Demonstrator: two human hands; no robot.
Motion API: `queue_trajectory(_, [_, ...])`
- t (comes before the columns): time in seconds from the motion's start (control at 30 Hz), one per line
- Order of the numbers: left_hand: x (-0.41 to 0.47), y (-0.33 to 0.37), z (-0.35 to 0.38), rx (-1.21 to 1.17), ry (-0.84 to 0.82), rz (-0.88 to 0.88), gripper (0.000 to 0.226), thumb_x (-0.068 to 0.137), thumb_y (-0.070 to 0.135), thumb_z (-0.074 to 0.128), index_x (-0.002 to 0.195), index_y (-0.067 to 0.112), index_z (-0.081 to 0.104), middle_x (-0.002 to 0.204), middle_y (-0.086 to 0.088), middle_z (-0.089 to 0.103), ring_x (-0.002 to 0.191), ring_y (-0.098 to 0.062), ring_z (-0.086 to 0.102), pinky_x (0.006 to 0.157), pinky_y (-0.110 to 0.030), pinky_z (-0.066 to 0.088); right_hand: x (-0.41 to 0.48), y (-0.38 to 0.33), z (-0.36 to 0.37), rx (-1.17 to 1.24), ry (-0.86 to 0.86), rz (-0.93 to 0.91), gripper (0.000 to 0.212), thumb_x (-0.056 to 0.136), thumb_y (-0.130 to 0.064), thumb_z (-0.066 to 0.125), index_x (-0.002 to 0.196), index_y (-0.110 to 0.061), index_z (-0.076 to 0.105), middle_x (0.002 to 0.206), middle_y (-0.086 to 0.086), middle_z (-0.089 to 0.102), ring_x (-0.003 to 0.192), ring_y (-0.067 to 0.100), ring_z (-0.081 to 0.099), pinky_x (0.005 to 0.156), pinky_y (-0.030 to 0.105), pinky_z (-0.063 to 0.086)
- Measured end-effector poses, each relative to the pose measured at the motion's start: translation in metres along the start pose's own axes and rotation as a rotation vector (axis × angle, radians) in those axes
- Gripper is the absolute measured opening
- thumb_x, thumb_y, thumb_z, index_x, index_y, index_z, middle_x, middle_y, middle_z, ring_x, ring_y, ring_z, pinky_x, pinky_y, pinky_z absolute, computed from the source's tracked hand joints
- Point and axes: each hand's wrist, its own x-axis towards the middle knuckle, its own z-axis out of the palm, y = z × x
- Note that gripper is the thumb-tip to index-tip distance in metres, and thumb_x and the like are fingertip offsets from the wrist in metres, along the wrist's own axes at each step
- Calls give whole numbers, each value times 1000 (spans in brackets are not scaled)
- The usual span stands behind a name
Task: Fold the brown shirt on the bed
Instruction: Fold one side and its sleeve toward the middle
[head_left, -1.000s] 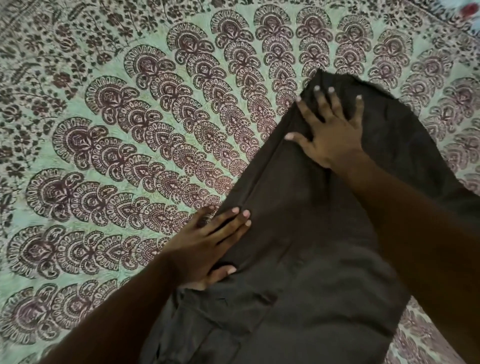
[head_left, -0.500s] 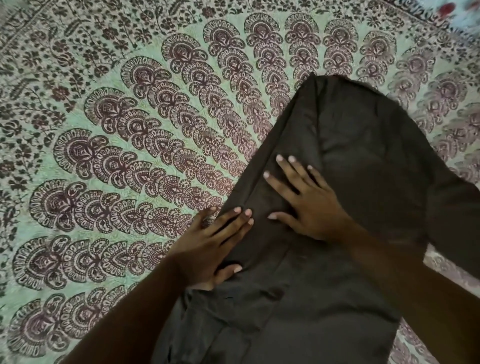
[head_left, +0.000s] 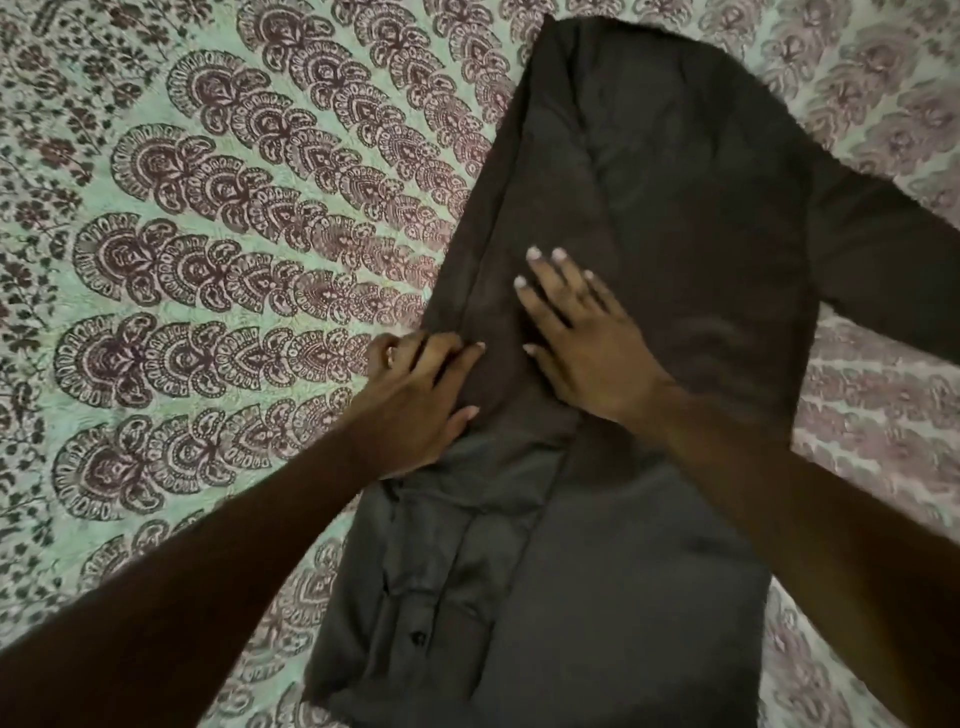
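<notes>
The brown shirt (head_left: 649, 218) lies flat on the bed, running from the bottom middle up to the top right. Its left side is folded inward along a straight edge, and a sleeve sticks out at the right. A button placket shows near the bottom. My left hand (head_left: 415, 400) rests on the folded left edge of the shirt with its fingers laid over the fabric. My right hand (head_left: 582, 343) lies flat on the middle of the shirt, fingers spread and straight, pressing the cloth down.
The bed is covered by a pale green bedsheet (head_left: 208, 260) printed with dark maroon paisley arcs. It stretches wide to the left of the shirt and shows again at the right (head_left: 872, 415).
My right hand slid from the far end of the shirt down toward its middle, close to the left hand. The left hand stayed on the folded edge. The camera view shifted closer.
</notes>
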Motion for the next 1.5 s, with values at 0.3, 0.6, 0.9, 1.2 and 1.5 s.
queue_trajectory(0.3, [-66,13,-16,-6,-418,173,143,60,97,50,164,10,5,168,-15,10,156,-29,13,117,-65,13,-106,-94,7,60,-182,141,87,100,-71,31,165,-16,17,174,12,6,160,33,5,127,55,16])
queue_trajectory(0.6, [-67,36,-29,116,-549,124,160,57,87,71,158,6,-23,167,-16,-25,158,-31,-16,119,-71,3,-194,-189,4,186,-181,121,104,89,-84,41,164,-15,23,173,12,8,160,38,6,122,64,18])
queue_trajectory(0.9, [-54,59,-60,-25,-537,19,131,71,74,71,164,16,-2,167,-8,0,155,-31,7,124,-56,18,-201,-166,-13,458,118,311,72,102,-59,50,157,-12,42,167,11,34,149,28,42,118,49,40])
queue_trajectory(1.2, [55,155,-67,-338,-196,18,66,88,33,68,146,12,47,149,-6,45,131,-33,52,104,-52,47,-228,-4,-38,1053,557,932,31,98,-18,70,128,-10,69,127,1,71,115,14,70,96,25,58])
queue_trajectory(1.5, [246,328,-47,-237,-322,241,91,90,32,71,162,14,19,171,-8,16,155,-30,24,121,-50,33,-313,200,-85,837,762,1148,27,98,-19,66,125,-15,68,122,-4,69,111,13,67,87,37,61])
